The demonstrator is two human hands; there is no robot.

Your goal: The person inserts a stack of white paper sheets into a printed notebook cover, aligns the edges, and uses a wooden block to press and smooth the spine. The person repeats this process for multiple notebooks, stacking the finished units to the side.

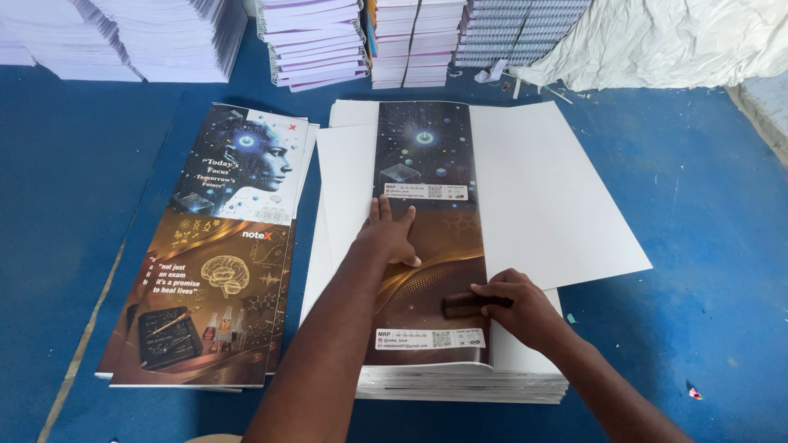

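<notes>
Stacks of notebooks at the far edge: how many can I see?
5, though some may be cut off: far left, left, centre, next to it, and right, partly under white sheeting.

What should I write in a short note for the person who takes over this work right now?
Left hand: flat, fingers spread, pressing on the folded cover sheet.
Right hand: grips a small dark block lying on that sheet near its fold.
The sheet lies on top of the stack of white sheets; its white flap lies open to the right.
Done: a pile of printed covers lies at the left.
Left: the creasing of this sheet seems unfinished, and the stack below remains.
</notes>
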